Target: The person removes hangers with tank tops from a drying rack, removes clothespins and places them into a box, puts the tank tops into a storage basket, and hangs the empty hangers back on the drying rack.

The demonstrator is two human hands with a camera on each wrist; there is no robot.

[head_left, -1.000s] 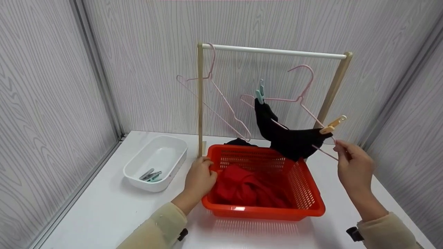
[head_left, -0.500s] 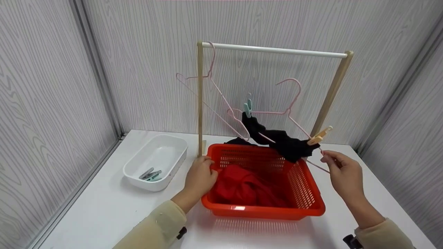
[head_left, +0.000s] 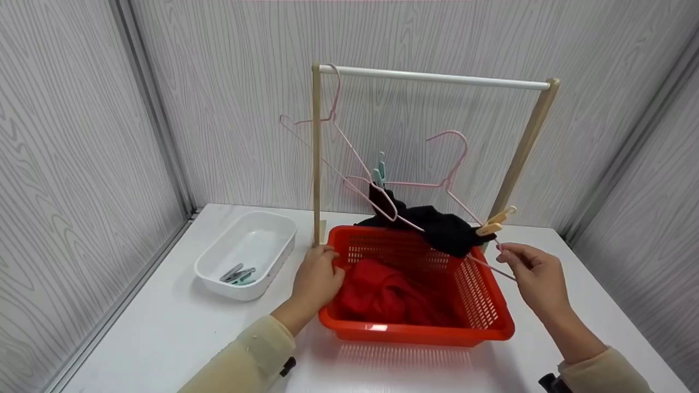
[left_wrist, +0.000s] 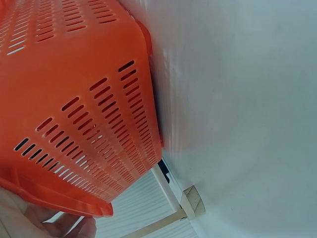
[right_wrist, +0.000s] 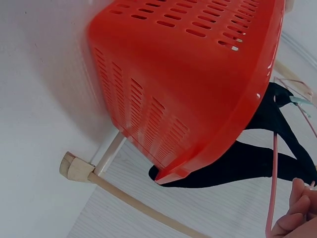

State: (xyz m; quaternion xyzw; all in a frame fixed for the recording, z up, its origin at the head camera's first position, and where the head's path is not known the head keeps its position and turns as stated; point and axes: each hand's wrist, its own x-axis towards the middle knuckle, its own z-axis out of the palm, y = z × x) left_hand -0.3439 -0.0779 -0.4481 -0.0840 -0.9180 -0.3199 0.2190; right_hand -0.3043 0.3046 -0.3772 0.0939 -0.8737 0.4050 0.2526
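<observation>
The left hand grips the red basket; the right hand pinches a pink hanger with black cloth clipped on.

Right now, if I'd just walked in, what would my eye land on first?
Most likely the bright red basket at the middle of the white table, with red cloth inside and the left hand gripping its left rim. Next, the black cloth by its far side, pegged to a pink hanger that the right hand pinches. Behind, a second pink hanger hangs at the left end of the rack's white bar.
</observation>
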